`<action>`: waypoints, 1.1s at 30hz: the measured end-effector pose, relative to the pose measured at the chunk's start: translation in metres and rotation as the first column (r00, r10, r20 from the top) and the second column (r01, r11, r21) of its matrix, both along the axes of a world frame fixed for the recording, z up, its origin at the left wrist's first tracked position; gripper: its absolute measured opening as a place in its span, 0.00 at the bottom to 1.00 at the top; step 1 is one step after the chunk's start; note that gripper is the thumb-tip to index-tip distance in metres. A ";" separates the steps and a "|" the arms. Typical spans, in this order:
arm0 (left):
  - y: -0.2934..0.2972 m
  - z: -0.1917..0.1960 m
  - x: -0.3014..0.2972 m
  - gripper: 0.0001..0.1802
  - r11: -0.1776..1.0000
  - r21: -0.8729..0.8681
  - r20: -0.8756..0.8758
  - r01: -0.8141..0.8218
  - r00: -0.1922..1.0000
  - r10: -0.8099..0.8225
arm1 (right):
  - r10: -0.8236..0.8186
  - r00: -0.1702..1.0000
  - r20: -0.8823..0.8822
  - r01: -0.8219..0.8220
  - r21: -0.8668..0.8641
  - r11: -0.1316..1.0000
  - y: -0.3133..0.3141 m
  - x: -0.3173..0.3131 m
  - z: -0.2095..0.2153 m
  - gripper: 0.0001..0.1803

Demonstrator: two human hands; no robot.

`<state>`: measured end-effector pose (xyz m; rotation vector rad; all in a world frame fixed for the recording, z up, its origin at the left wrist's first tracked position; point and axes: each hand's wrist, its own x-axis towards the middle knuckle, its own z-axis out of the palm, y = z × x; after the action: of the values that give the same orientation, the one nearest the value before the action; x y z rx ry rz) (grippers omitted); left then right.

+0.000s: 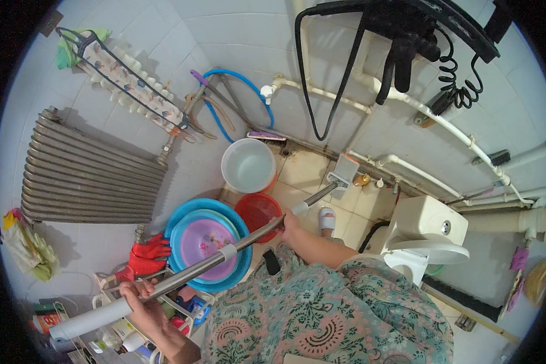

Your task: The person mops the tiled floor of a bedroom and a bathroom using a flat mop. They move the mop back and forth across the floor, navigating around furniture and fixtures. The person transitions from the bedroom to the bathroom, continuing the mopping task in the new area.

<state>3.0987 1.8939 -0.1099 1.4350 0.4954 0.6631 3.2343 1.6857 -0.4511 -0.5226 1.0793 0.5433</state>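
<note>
Grey metal mop pole point(224, 255), long and tubular with a pale grip sleeve at its near end, runs diagonally from lower left up to the grey flat mop head point(344, 170), which rests on the beige tiled floor point(300, 173) near the wall pipes. Left hand point(138, 292): fingers wrapped fully around the pole just above the pale sleeve, closed grip. Right hand point(288, 223): closed around the pole further up, just below a white collar on the shaft; forearm extends from a floral-patterned sleeve point(321, 303). The pole passes over a stack of round plastic basins point(207, 242), blue outside, teal and purple nested inside, leaning at the wall; whether pole and basins touch cannot be told. Just beside the stack stands a red round plastic basin point(258, 209), and behind it a white plastic bucket point(249, 165), empty as far as visible. A pair of red rubber gloves point(147, 255) hangs left of the basins, below a grey ribbed radiator point(85, 176). A foot in a white slipper point(326, 219) stands on the floor right of the right hand. White ceramic toilet point(428, 233) sits at right, near white wall pipes point(418, 112).
</note>
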 end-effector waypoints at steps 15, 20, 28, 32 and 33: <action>0.084 -0.005 -0.049 0.16 0.992 0.089 0.110 0.091 0.989 -0.100 | 0.031 1.000 0.002 -0.030 -0.057 0.998 0.055 -0.041 -0.002 0.14; 0.067 -0.003 -0.040 0.16 0.991 0.124 0.148 0.051 0.987 -0.069 | 0.361 0.868 0.341 -0.423 0.127 0.897 0.057 -0.061 0.118 0.11; 0.029 -0.023 -0.001 0.19 0.893 0.103 0.348 0.438 0.826 -0.444 | 0.556 0.754 0.351 -0.636 0.176 0.751 0.032 -0.052 0.131 0.15; -0.021 -0.025 0.045 0.16 0.751 0.112 0.429 0.651 0.650 -0.628 | 0.531 0.794 0.295 -0.593 0.190 0.782 0.009 -0.034 0.123 0.16; -0.026 -0.027 0.049 0.14 0.656 0.151 0.398 0.740 0.562 -0.725 | 0.518 0.796 0.313 -0.589 0.205 0.782 0.001 -0.032 0.127 0.16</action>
<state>3.1475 1.8682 -0.1372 1.2539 -0.4584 0.2493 3.2020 1.6863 -0.3243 -0.6295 0.5769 1.1198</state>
